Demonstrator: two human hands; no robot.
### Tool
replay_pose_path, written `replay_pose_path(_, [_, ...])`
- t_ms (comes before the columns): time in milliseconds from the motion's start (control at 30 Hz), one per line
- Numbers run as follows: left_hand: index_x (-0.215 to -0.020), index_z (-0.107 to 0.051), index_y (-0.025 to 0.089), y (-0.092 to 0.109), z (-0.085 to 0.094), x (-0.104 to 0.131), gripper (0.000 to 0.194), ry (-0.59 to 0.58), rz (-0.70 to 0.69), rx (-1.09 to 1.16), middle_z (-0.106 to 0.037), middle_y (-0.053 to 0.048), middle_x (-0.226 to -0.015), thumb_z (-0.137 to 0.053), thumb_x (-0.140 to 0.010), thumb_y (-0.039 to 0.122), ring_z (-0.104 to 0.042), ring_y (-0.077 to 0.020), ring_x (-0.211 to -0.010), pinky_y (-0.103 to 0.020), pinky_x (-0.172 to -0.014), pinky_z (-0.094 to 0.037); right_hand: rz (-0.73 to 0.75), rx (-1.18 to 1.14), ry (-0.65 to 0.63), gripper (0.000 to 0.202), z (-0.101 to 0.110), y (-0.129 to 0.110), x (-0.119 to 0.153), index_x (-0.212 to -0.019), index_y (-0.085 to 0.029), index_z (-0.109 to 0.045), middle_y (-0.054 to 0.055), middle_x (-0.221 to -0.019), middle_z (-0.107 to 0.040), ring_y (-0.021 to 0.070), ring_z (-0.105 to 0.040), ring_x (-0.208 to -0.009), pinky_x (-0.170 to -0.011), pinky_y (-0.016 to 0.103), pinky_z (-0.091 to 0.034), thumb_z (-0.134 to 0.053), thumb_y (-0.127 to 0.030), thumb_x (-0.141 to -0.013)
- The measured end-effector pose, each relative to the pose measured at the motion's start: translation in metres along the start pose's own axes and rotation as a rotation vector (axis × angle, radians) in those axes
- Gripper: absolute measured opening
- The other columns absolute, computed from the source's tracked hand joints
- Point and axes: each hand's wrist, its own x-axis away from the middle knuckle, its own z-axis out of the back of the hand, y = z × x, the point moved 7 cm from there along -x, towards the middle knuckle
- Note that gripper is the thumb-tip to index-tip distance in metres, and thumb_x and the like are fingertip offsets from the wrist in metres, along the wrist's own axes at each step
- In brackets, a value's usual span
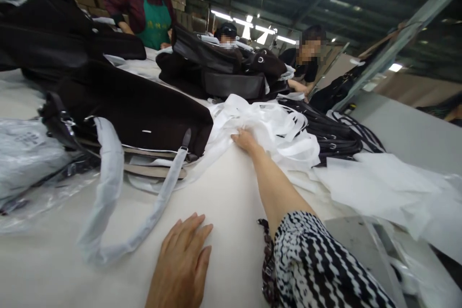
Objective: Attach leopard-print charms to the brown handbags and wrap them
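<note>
My right hand (245, 139) reaches forward into a heap of white strips (277, 122). Its fingers are bent against the near left side of the heap, and what they grip, if anything, is hard to make out. Flat on the white table (224, 245) rests my left hand (183, 255), fingers stretched out and holding nothing. Ahead of it lies a dark brown handbag (144, 110) on its side. The bag's handle (108, 187), wrapped in whitish padding, loops toward me over the tabletop.
More dark bags (231, 67) are piled behind. Black straps with rings (332, 134) lie right of the strips, white sheets (382, 187) nearer. Clear plastic wrapping (32, 163) is at left, a dark chain (267, 260) beside my right sleeve. Several co-workers stand beyond, one in a green apron (154, 21).
</note>
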Motion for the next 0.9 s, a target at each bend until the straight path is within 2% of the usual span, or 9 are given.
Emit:
replay_pose_path(167, [-0.118, -0.057, 0.022, -0.002, -0.003, 0.002, 0.029, 0.003, 0.0, 0.044, -0.063, -0.009, -0.126, -0.047, -0.091, 0.022, -0.055, -0.0242, -0.12, -0.045, -0.104, -0.042, 0.043, -0.008, 0.033, 0.053, 0.006, -0.001, 0.025, -0.146, -0.018, -0.04, 0.014, -0.147, -0.044, 0.0247, -0.043, -0.134, -0.11, 0.035, -0.033, -0.046, -0.035, -0.096])
replay_pose_path(367, [-0.114, -0.061, 0.022, -0.004, -0.004, 0.002, 0.027, -0.009, 0.029, 0.073, -0.064, -0.009, -0.124, -0.046, -0.092, 0.022, -0.058, -0.0257, -0.117, -0.05, -0.104, -0.043, 0.1, 0.037, 0.006, 0.067, 0.022, -0.011, 0.093, -0.154, -0.021, -0.023, 0.017, -0.144, -0.045, 0.0246, -0.052, -0.126, -0.105, 0.034, -0.039, -0.049, -0.019, -0.092])
replay_pose_path(467, [-0.111, -0.063, 0.021, -0.004, -0.003, 0.001, 0.026, -0.012, 0.043, 0.092, -0.065, -0.01, -0.122, -0.045, -0.092, 0.022, -0.06, -0.0265, -0.115, -0.051, -0.102, -0.045, 0.122, 0.062, -0.012, 0.073, 0.038, -0.011, 0.13, -0.154, -0.022, -0.02, 0.017, -0.14, -0.05, 0.0259, -0.055, -0.123, -0.1, 0.036, -0.043, -0.052, -0.017, -0.09])
replay_pose_path(600, [-0.111, -0.064, 0.021, -0.005, -0.002, -0.001, 0.027, -0.029, 0.082, 0.116, -0.065, -0.01, -0.122, -0.046, -0.091, 0.022, -0.06, -0.0273, -0.115, -0.053, -0.104, -0.045, 0.16, 0.074, 0.005, 0.069, 0.076, 0.001, 0.173, -0.152, -0.027, -0.026, 0.009, -0.129, -0.062, 0.0247, -0.058, -0.118, -0.1, 0.036, -0.043, -0.053, -0.02, -0.09])
replay_pose_path(733, [-0.109, -0.065, 0.021, -0.004, -0.002, -0.002, 0.026, -0.051, 0.098, 0.14, -0.065, -0.01, -0.123, -0.046, -0.091, 0.021, -0.059, -0.0271, -0.116, -0.053, -0.105, -0.043, 0.097, 0.053, -0.015, 0.055, 0.112, 0.033, 0.2, -0.145, -0.029, -0.041, 0.004, -0.124, -0.065, 0.0193, -0.063, -0.108, -0.098, 0.031, -0.044, -0.054, -0.024, -0.091])
replay_pose_path(800, [-0.109, -0.064, 0.02, -0.003, -0.001, -0.003, 0.026, -0.058, 0.102, 0.147, -0.065, -0.01, -0.123, -0.046, -0.091, 0.02, -0.058, -0.0268, -0.116, -0.053, -0.106, -0.042, 0.045, 0.064, -0.086, 0.048, 0.115, 0.051, 0.205, -0.137, -0.026, -0.051, 0.003, -0.112, -0.07, 0.0184, -0.068, -0.096, -0.091, 0.03, -0.048, -0.056, -0.026, -0.09])
replay_pose_path(900, [-0.11, -0.064, 0.019, -0.002, 0.001, -0.004, 0.026, -0.058, 0.113, 0.15, -0.064, -0.011, -0.122, -0.046, -0.091, 0.019, -0.058, -0.0264, -0.117, -0.053, -0.107, -0.041, -0.007, 0.099, -0.199, 0.04, 0.1, 0.068, 0.2, -0.121, -0.021, -0.065, 0.006, -0.098, -0.074, 0.0221, -0.069, -0.091, -0.085, 0.031, -0.051, -0.068, -0.029, -0.082])
